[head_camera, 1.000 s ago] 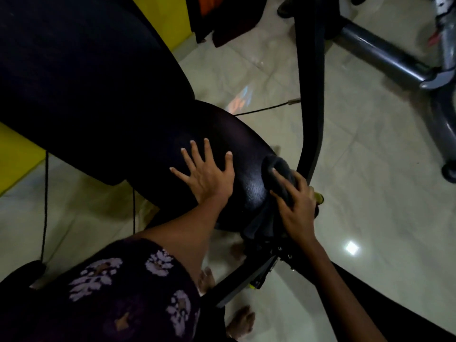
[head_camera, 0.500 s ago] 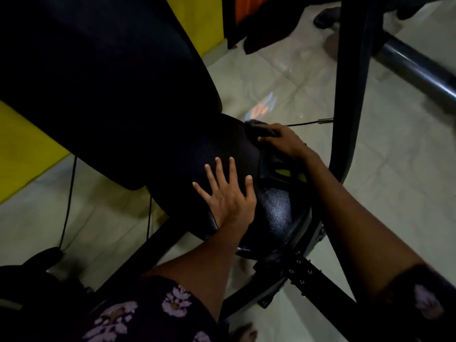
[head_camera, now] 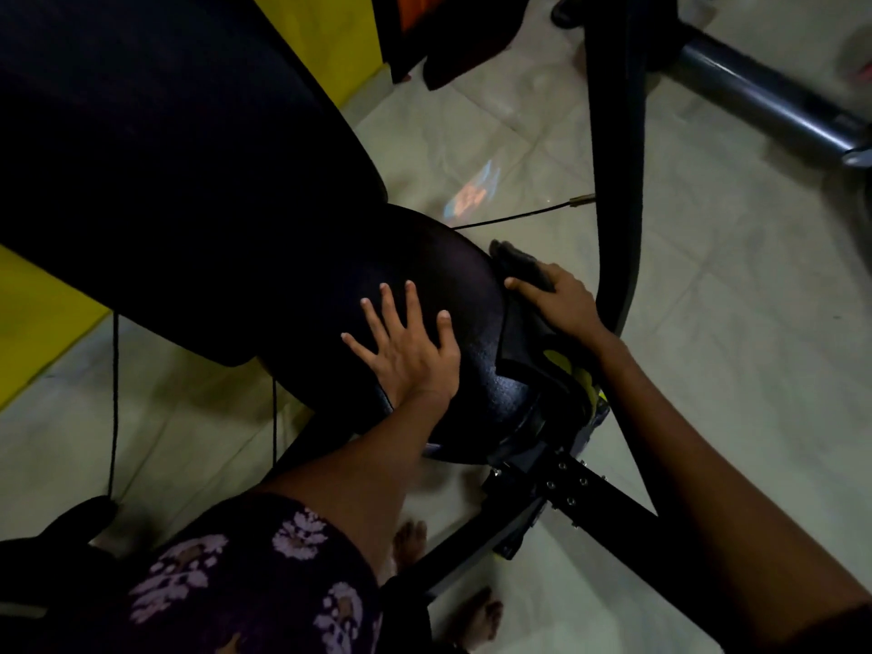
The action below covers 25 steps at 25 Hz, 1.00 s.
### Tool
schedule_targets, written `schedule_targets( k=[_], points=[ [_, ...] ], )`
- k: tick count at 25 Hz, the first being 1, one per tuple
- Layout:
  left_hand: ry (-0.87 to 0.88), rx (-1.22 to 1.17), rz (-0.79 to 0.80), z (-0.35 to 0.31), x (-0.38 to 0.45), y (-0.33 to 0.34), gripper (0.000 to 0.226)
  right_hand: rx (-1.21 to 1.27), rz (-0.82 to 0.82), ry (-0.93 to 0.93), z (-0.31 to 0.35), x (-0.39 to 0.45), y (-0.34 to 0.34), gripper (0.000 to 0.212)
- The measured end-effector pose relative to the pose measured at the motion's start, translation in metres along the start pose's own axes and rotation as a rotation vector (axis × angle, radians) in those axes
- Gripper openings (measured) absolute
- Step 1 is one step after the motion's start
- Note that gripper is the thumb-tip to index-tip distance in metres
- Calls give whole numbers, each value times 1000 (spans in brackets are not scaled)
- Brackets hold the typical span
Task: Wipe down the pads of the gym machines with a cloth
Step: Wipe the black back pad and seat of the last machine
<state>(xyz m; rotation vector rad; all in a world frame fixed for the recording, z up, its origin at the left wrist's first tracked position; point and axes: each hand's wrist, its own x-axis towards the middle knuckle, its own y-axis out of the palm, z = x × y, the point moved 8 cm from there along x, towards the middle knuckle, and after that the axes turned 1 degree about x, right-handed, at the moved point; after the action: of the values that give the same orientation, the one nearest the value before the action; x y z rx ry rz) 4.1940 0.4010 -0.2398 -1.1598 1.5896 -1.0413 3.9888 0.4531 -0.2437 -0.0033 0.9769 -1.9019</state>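
Biggest thing in view: a wide black back pad [head_camera: 155, 148] is filling the upper left, hanging over and hiding the far end of the seat pad [head_camera: 453, 295] below it. The seat pad, black w/ a pebbled surface, is sitting mid-frame on a black frame bar [head_camera: 590, 488] studded w/ bolts, which is running down-right & crossing under the right forearm. A tall black curved upright [head_camera: 618, 148] is standing just right of the seat pad, close behind the right hand, boxing that side in. A grey metal tube [head_camera: 764, 96] is lying across the pale tiled floor [head_camera: 736, 351] at upper right, well apart from the pad. A yellow wall [head_camera: 37, 323] is showing at far left & top. Thin black cables [head_camera: 113, 408] are hanging down on the left; another thin cable [head_camera: 519, 217] is running from behind the pad toward the upright.

Left hand [head_camera: 406, 342] is lying flat on the seat pad top, fingers spread & straight, gripping nothing. Right hand [head_camera: 561, 299] is pressing a dark cloth [head_camera: 519, 318] onto the pad's right edge; fingers curving over the cloth, thumb lying along it. The cloth is draping down the pad's side, w/ a yellow-green patch [head_camera: 561, 363] showing just below it. A floral-print sleeve [head_camera: 264, 573] is covering the left upper arm. Bare feet [head_camera: 410, 540] are showing on the floor under the frame.
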Motion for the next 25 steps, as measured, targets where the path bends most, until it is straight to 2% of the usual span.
schedule_targets(
  k=[3, 5, 7, 9, 14, 19, 22, 25],
  points=[
    [5, -27, 3, 1, 1, -1, 64, -134, -208, 9, -5, -32, -7, 47],
    [9, -38, 9, 0, 0, -1, 59, -233, -324, 93, -8, -59, -8, 48],
    [13, -47, 19, -1, 1, -3, 58, -333, -404, 147, -6, -87, -2, 49],
    [23, -60, 51, 0, 3, -4, 59, -432, -439, 113, 5, -114, 9, 49],
    [109, -36, 206, 16, -8, -4, 59, -600, -376, 15, 24, -168, 39, 63],
    [252, 2, 402, 48, -29, -16, 58, -796, -158, -171, 48, -197, 58, 70],
    [260, -11, 425, 60, -50, -21, 57, -954, -79, -324, 55, -196, 56, 67],
    [283, -46, 411, 55, -57, -20, 58, -1002, -2, -293, 54, -173, 51, 56]
  ],
)
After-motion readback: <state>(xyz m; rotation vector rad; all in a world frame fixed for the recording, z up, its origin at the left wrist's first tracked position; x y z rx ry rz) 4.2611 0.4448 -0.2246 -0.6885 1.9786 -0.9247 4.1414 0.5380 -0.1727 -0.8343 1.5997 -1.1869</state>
